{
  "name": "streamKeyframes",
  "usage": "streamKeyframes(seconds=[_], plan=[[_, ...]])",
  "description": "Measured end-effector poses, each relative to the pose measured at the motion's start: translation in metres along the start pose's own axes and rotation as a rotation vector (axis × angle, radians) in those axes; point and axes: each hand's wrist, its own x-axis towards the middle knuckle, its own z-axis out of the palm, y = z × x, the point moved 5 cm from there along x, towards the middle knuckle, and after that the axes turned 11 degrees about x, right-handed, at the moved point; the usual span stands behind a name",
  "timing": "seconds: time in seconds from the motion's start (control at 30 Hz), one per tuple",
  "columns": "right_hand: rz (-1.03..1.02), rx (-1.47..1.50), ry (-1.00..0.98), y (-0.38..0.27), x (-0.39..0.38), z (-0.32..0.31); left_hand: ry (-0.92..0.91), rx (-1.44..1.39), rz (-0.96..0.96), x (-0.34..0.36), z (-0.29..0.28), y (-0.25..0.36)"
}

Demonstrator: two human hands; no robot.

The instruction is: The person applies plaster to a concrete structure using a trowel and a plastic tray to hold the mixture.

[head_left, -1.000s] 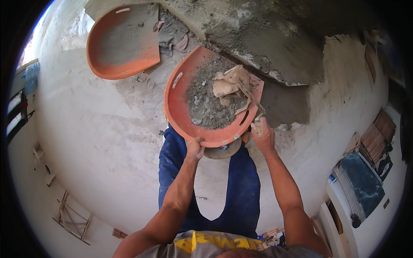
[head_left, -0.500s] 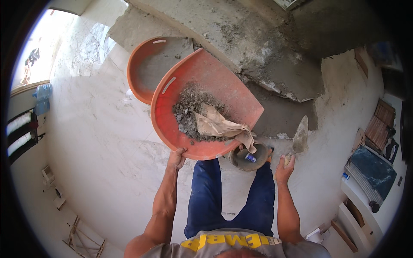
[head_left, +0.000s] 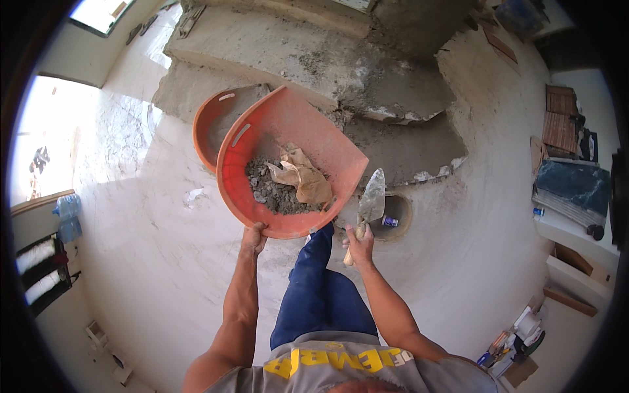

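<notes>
My left hand (head_left: 253, 238) is closed on the near-left rim of an orange mortar pan (head_left: 331, 141), which has a slotted grip on its left side. Grey rubble (head_left: 272, 196) lies in the pan, and a crumpled piece of brown paper (head_left: 311, 183) rests over part of it. In my right hand (head_left: 362, 249) is a pointing trowel (head_left: 372, 196), gripped by its wooden handle. The trowel's mortar-smeared blade points away from me, close to the pan's right side. Beyond the pan, partly covered by it, a second orange pan (head_left: 204, 128) sits on the floor.
A round bucket (head_left: 407, 219) with a small blue-and-white container (head_left: 390, 221) in it stands right of the trowel. Ahead are rough concrete steps (head_left: 262, 62) and a damp mortar patch (head_left: 406, 147). Water bottles (head_left: 68, 217) stand at the left wall, a dark slab (head_left: 570, 187) at the right.
My right hand has brought the trowel leftward to the pan's side. The pan appears farther left, and the paper has shifted within it, no longer hanging over the rim. My legs have moved.
</notes>
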Motion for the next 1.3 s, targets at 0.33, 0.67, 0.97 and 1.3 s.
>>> streamKeyframes(seconds=[0.33, 0.67, 0.97, 1.3], plan=[[0.081, -0.066, 0.302, 0.171, -0.170, -0.128, 0.050, 0.152, -0.517, -0.006, -0.156, -0.112], [0.240, -0.006, 0.749, 0.288, -0.242, -0.171, 0.204, 0.042, -0.538, -0.055, -0.293, -0.231], [0.090, -0.003, 0.344, 0.296, -0.139, 0.029, 0.220, -0.066, -0.444, 0.064, -0.331, -0.292], [0.100, -0.196, 0.150, 0.301, -0.157, 0.094, 0.758, 0.870, 0.038, 0.111, -0.264, -0.125]])
